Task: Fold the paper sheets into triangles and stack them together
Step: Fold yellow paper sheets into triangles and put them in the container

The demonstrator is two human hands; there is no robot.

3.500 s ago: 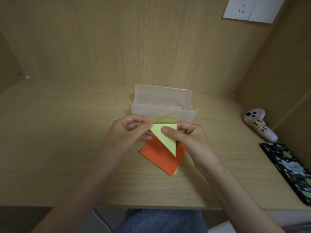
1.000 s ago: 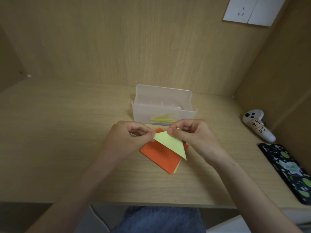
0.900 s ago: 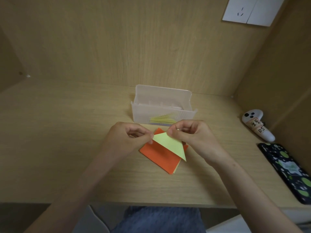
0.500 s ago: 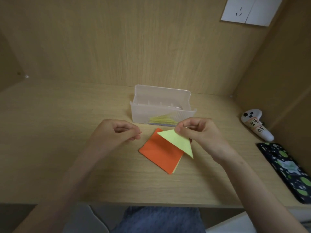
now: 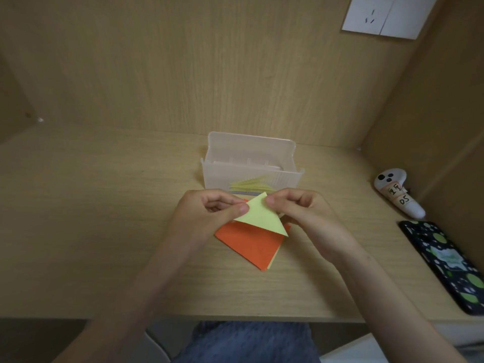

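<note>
My left hand [image 5: 209, 214] and right hand [image 5: 301, 213] pinch the green triangle [image 5: 262, 218] between them, so I should sharpen its crease before stacking it in the clear box [image 5: 251, 153] beyond my knuckles.

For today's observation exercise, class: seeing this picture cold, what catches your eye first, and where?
The pale yellow-green paper triangle at centre, pinched between the left hand and right hand above the desk. Under it lies a bright orange sheet, the strongest colour on the wood. Behind stands a clear plastic box with folded yellow papers inside.
</note>
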